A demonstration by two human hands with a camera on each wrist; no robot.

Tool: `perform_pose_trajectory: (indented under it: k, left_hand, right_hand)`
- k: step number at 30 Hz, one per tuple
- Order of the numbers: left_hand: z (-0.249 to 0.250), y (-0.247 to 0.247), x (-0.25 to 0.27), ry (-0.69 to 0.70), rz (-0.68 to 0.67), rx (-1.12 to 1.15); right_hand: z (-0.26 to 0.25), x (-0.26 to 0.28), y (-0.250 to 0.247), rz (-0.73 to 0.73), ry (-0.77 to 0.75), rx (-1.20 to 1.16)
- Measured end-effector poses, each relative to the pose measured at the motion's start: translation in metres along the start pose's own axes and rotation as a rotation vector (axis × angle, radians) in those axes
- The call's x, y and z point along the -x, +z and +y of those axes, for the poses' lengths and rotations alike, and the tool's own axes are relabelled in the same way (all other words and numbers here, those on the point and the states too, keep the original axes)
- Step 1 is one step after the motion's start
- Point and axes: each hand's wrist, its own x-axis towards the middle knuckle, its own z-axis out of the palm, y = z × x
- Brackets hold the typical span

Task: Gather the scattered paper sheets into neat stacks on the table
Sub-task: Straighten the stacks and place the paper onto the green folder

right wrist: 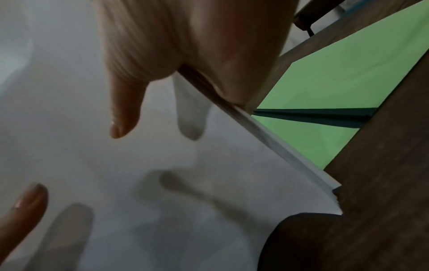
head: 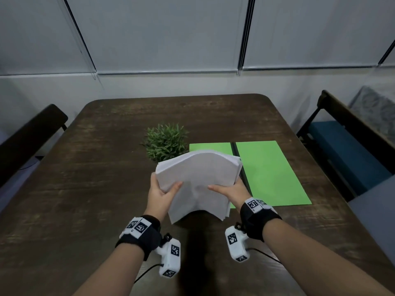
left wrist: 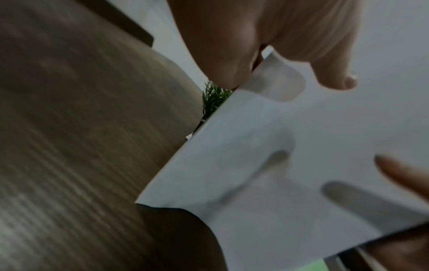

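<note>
A thick stack of white paper sheets (head: 198, 180) is held upright above the dark wooden table (head: 89, 167), its top edge bowed over. My left hand (head: 162, 194) grips the stack's left side, thumb on the near face. My right hand (head: 229, 191) grips the right side the same way. In the left wrist view the thumb lies on the white sheets (left wrist: 290, 165). The right wrist view shows the layered edge of the stack (right wrist: 267, 135) under my palm. The fingers behind the stack are hidden.
An open green folder (head: 269, 171) with a dark spine lies flat on the table to the right, partly behind the stack. A small green plant (head: 165, 141) stands just beyond the stack. Dark chairs flank the table at left (head: 27, 135) and right (head: 350, 142).
</note>
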Motion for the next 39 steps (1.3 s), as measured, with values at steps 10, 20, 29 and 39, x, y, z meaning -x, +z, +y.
perform_pose_trajectory:
  k: [10, 20, 29, 39]
  left_hand:
    - [0.001, 0.000, -0.005, 0.082, 0.053, -0.027]
    - [0.005, -0.005, -0.004, 0.137, -0.002, 0.058]
    - [0.023, -0.007, -0.007, 0.204, 0.002, 0.015]
    - [0.047, 0.004, -0.016, 0.231, 0.171, -0.076]
  right_hand:
    - [-0.009, -0.002, -0.008, 0.054, -0.141, -0.075]
    - [-0.020, 0.002, -0.011, -0.068, -0.209, 0.010]
    - [-0.053, -0.006, 0.004, 0.131, -0.126, -0.145]
    - [-0.052, -0.011, 0.005, 0.189, 0.002, -0.233]
